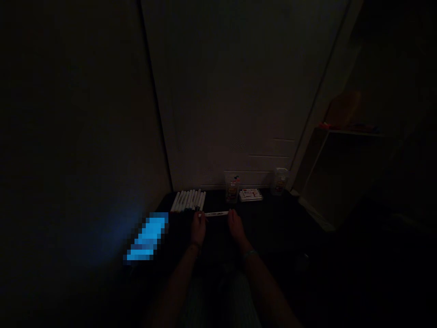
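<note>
The room is very dark. Both my hands are out in front of me over a dark surface (pixel 273 218), holding one white marker (pixel 215 213) level between them. My left hand (pixel 198 228) pinches its left end, and my right hand (pixel 235 224) grips its right end. Just beyond my left hand a row of several white markers (pixel 189 201) lies side by side on the surface.
Small packaged items stand near the back wall: a pack (pixel 232 188), a flat box (pixel 251 195) and another pack (pixel 281 181). A glowing blue screen (pixel 148 238) lies to the left. A low shelf unit (pixel 341 164) stands at the right.
</note>
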The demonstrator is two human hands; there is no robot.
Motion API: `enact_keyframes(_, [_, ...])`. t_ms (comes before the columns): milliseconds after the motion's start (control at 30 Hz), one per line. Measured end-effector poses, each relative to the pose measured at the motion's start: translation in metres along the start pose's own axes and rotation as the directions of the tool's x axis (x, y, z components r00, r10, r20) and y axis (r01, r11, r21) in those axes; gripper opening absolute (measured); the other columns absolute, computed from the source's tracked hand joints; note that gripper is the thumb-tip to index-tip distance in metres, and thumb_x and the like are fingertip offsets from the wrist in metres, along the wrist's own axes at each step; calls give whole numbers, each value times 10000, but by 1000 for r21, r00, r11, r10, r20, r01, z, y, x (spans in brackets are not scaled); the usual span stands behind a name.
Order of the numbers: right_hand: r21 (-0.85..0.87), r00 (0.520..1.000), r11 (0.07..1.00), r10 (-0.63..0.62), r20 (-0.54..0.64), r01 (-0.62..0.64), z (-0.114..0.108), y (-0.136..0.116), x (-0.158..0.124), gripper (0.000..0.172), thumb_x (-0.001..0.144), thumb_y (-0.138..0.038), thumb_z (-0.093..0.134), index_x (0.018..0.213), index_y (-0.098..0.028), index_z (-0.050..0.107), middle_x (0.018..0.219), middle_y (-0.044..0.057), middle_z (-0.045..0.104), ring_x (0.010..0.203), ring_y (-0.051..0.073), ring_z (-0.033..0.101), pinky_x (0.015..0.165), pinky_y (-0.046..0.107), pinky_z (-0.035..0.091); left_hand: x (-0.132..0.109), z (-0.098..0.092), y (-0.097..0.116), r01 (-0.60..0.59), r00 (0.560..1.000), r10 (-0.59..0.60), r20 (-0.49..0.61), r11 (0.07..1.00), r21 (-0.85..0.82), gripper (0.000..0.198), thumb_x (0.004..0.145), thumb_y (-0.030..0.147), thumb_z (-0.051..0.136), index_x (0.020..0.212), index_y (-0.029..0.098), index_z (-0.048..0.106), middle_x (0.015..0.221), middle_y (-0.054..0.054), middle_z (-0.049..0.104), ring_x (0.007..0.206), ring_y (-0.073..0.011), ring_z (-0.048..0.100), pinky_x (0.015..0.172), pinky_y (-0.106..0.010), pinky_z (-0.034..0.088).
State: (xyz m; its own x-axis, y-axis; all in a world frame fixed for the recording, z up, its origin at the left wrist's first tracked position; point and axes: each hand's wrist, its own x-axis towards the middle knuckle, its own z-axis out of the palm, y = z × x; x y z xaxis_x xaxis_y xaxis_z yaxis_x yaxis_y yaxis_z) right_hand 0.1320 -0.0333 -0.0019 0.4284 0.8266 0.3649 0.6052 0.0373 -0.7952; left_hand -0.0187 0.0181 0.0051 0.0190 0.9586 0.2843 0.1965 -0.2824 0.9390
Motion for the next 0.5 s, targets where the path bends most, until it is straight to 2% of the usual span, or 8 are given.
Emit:
enact_keyframes(233, [-37,1000,999,17,8,-16,-2,-4,1,378,890,-362,196,895,-170,520,844,87,595,749,150,567,648,228,382,1,0,0,0,1000,-1,-6,998,-58,358,777,485,316,804,181,504,648,5,516,598,-116,477,594,-241,374])
enact_keyframes(367, [2,998,998,55,19,-56,-4,-10,-2,399,881,-437,199,868,-188,511,759,46,597,669,133,563,586,208,378,2,0,-2,7,1000,-7,9,999,-33,368,772,502,317,797,182,498,625,11,502,583,-117,466,590,-243,371])
enact_keyframes(500, [-48,997,996,73,12,-72,-4,-16,-3,379,838,-509,308,906,-189,499,792,49,608,701,137,574,587,199,372,4,1,-3,1,1000,-1,-14,1000,-10,362,726,515,406,839,183,494,655,7,526,618,-129,492,601,-247,378])
